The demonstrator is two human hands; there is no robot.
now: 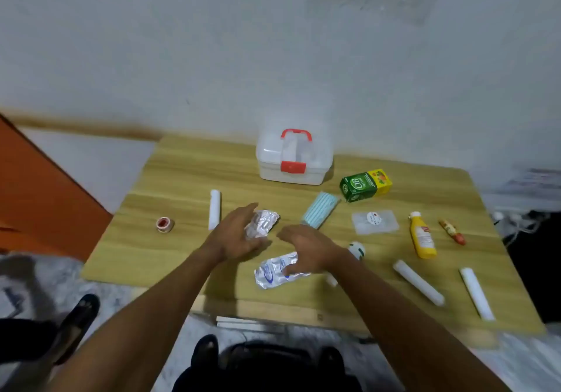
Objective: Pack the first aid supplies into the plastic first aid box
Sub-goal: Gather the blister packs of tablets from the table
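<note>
A clear plastic first aid box (293,161) with a red handle and red latch stands closed at the back of the wooden table (182,179). My left hand (236,233) holds a crumpled silver foil pack (261,223) just above the table. My right hand (309,252) rests with spread fingers on a second foil pouch with blue print (274,271). Around them lie a blue face mask pack (320,213), a green and yellow carton (365,185), a clear sachet (375,221), a yellow bottle (422,235) and a red tape roll (164,224).
White gauze rolls lie at the left (215,209) and front right (418,282), (477,293). A small red and yellow tube (452,231) sits near the right edge. A white round item (357,249) peeks out behind my right wrist. An orange panel (36,191) stands to the left.
</note>
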